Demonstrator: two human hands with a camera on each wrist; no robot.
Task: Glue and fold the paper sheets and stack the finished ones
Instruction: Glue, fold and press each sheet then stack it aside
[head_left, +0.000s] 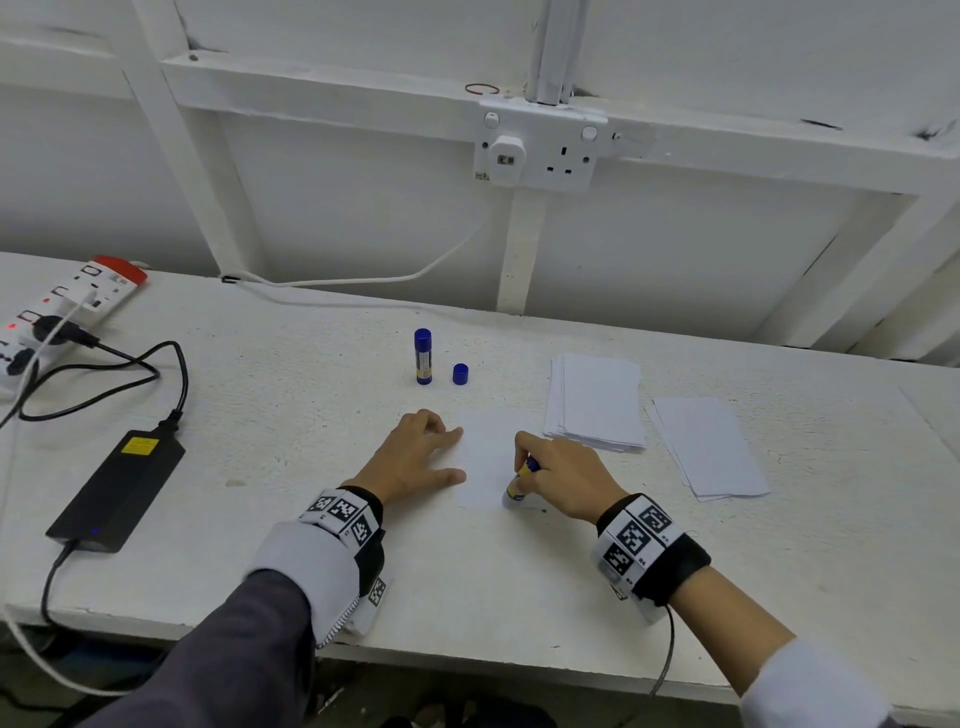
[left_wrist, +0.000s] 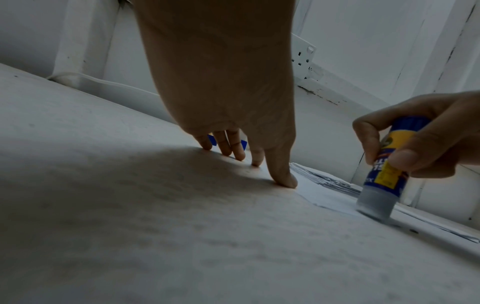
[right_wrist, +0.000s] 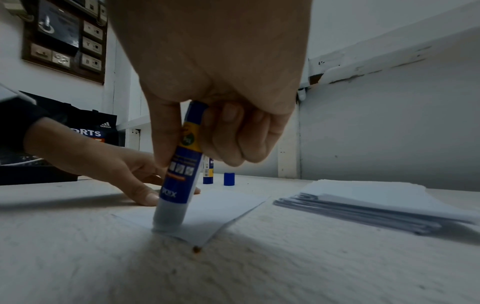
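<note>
right hand (head_left: 558, 480) grips glue stick (right_wrist: 179, 185) (cylindrical); left hand (head_left: 415, 457) flat, fingers spread on paper sheet (right_wrist: 215, 209)

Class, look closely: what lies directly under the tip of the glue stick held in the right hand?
A single paper sheet on the table; the glue stick covers its own contact spot.

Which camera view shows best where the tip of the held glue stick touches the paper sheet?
The right wrist view: the glue stick, gripped by the right hand, presses its tip near the near corner of the sheet. The left wrist view shows the contact from the side, at the frame's edge. In the head view the tip is small and partly hidden by the hand.
</note>
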